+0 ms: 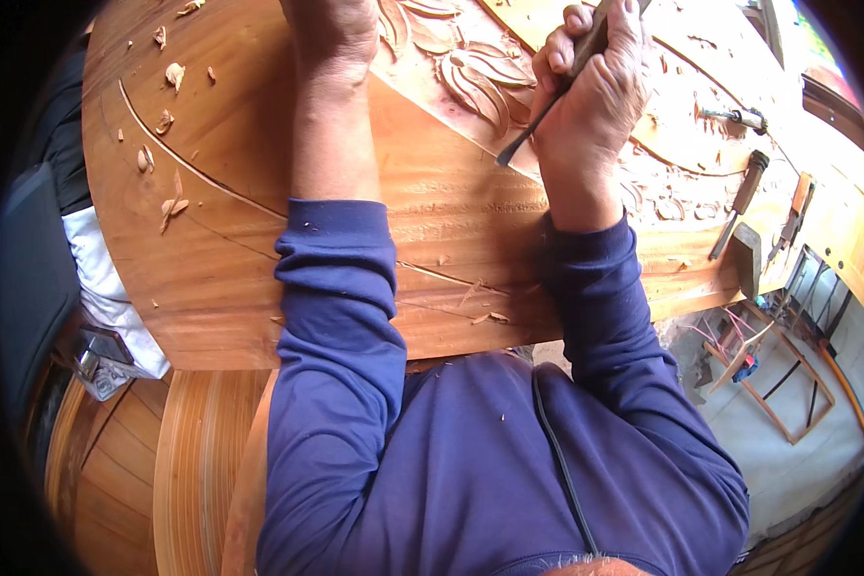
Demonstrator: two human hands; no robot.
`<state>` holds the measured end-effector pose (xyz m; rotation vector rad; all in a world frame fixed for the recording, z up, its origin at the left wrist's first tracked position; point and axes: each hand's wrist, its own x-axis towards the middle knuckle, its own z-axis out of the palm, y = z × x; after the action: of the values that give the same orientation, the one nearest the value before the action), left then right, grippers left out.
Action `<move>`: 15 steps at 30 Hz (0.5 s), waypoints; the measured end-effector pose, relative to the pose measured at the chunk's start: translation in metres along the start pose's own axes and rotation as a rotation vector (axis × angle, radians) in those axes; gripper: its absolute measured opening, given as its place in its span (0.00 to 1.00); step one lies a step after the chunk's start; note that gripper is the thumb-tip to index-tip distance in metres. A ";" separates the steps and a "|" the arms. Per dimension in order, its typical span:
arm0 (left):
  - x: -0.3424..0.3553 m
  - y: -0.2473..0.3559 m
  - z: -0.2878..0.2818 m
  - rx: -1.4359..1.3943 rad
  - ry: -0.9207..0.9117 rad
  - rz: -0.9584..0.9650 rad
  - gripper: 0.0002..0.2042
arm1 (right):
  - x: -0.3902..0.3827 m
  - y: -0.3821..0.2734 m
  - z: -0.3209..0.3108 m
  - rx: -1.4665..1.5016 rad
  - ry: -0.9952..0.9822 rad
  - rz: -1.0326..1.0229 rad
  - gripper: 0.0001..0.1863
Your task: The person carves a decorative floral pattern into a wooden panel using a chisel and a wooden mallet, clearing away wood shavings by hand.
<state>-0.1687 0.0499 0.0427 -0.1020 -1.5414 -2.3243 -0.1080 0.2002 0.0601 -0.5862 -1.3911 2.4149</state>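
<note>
My right hand [595,101] is closed round the handle of a wood chisel [531,131], its thumb side toward the top of the view. The dark blade slants down to the left, and its tip sits just by the lower border of a carved flower relief [485,82]. That relief is part of a broad reddish-brown wooden panel [230,250]. At the top edge, left of the carving, my left hand [334,34] shows only its back and wrist over the panel; the fingers lie outside the view.
Curled wood shavings [175,75] are scattered on the panel's left part. To the right lie another chisel [751,187], an orange-handled tool [799,202], a metal tool [734,117] and a dark block [747,259]. A white cloth [115,288] hangs at left; a wooden frame [787,422] is lower right.
</note>
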 end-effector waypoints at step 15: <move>-0.001 0.013 0.006 0.209 0.078 0.079 0.28 | -0.046 -0.070 -0.092 -0.267 -0.134 -0.385 0.26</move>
<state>-0.1639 0.0512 0.0565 -0.0201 -1.6978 -2.0692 -0.0203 0.2836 0.0889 -0.1885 -1.7173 2.0106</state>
